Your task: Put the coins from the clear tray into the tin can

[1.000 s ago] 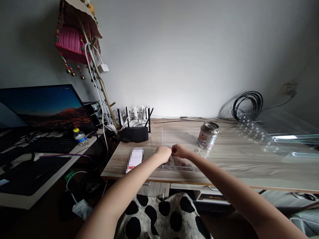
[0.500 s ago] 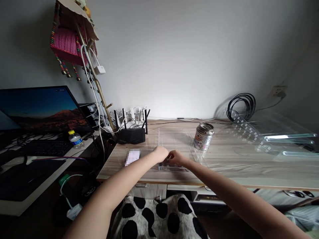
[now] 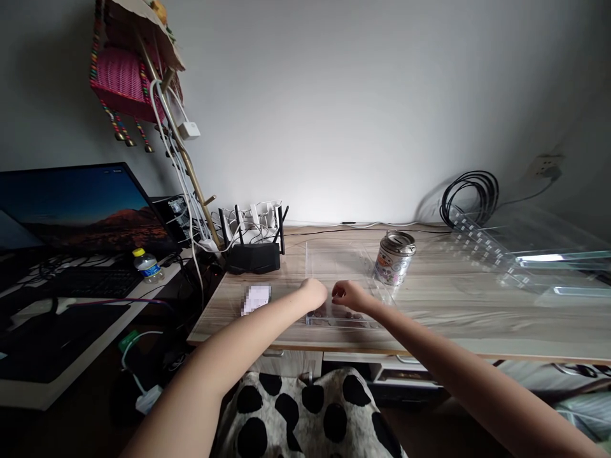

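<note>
Over a shallow clear plastic tray (image 3: 353,254) on the desk, both my hands are close together with a small gap between them. My left hand (image 3: 315,294) is closed, its fingertips turned down and hidden. My right hand (image 3: 352,296) has its fingers curled into a pinch. Whatever either hand holds is too small or hidden to name. Several small, dark, roundish pieces (image 3: 353,316), perhaps coins, lie near the tray's front wall. Just right of the tray stands an upright metal tin (image 3: 395,259) with a printed side and a slot in its lid.
A black router (image 3: 252,257) sits at the desk's back left, before white devices and cables. A pale paper (image 3: 256,299) lies left of the tray. Clear acrylic panels (image 3: 548,254) and a coiled black cable (image 3: 470,197) occupy the right. A bottle (image 3: 149,267) stands by the monitor (image 3: 81,210).
My hands have moved apart; my right hand has shifted right, away from my left. The view has turned slightly, and more of the small pieces in the tray show.
</note>
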The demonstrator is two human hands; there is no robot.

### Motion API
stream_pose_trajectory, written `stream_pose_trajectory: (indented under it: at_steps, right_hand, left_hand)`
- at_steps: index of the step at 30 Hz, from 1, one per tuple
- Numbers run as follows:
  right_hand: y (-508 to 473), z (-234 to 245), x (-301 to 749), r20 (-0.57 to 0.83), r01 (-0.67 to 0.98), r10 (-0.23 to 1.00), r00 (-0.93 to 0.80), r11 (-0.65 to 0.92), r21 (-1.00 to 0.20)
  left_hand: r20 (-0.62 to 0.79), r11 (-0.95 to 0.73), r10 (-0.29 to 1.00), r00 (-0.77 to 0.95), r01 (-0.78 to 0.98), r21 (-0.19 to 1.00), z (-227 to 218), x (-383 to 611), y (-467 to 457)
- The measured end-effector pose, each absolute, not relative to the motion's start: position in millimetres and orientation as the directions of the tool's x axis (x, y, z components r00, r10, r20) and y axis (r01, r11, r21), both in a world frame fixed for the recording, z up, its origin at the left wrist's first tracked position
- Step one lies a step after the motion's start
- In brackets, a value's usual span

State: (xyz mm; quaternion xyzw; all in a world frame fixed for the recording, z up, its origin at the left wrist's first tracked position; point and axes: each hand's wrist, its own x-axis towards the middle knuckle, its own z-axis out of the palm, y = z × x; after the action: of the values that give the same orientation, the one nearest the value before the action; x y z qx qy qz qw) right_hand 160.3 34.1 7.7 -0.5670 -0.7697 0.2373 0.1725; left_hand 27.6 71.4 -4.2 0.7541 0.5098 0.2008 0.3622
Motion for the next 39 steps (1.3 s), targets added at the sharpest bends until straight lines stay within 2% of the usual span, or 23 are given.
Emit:
stream_pose_trajectory:
  at_steps: [1,3,4,5,8,11,13,21,27,31,39]
  right_hand:
    - [33.8,10.0,170.1,0.001,0.786,0.958,-0.288,0.237,-0.571]
    - [31.6,14.3,189.6,0.006,0.770,0.963,-0.269,0.219,-0.599]
    - [29.7,16.3,198.4,0.006,0.758,0.966,-0.260,0.208,-0.618]
    - [27.3,18.2,206.0,0.000,0.748,0.967,-0.256,0.197,-0.634]
    - [19.2,24.6,219.7,-0.115,0.750,0.937,-0.329,0.186,-0.635]
    - [13.8,32.1,219.3,-0.282,0.798,0.840,-0.465,0.259,-0.545]
    - [13.0,35.7,214.8,-0.346,0.815,0.790,-0.506,0.306,-0.493]
    - [17.1,29.9,215.7,-0.482,0.857,0.745,-0.462,0.235,-0.458]
    - [19.8,30.0,229.5,-0.547,0.892,0.738,-0.397,0.170,-0.418]
    - [18.3,29.5,233.9,-0.533,0.886,0.745,-0.402,0.169,-0.432]
    - [15.9,26.9,237.5,-0.472,0.861,0.768,-0.433,0.196,-0.470]
  left_hand:
    - [-0.138,-0.262,0.901,0.412,0.767,0.585,-4.0,32.9,71.9]
    - [-0.266,-0.339,0.875,0.405,0.903,0.263,-1.7,40.7,72.2]
    - [-0.306,-0.361,0.868,0.392,0.920,0.155,0.1,42.9,71.9]
    - [-0.321,-0.367,0.865,0.386,0.922,0.119,2.1,43.8,71.4]
    - [-0.287,-0.349,0.873,0.394,0.917,0.194,7.9,42.6,69.8]
    - [-0.233,-0.344,0.883,0.407,0.900,0.266,13.0,42.1,70.3]
    - [-0.198,-0.342,0.891,0.409,0.890,0.301,16.1,43.5,71.9]
    - [-0.094,-0.335,0.912,0.400,0.856,0.393,16.5,42.5,75.5]
    - [-0.143,-0.308,0.917,0.374,0.887,0.344,11.8,39.2,78.9]
    - [-0.178,-0.304,0.913,0.367,0.903,0.304,9.6,42.8,81.2]
    - [-0.299,-0.276,0.907,0.297,0.955,0.111,6.2,56.4,88.3]
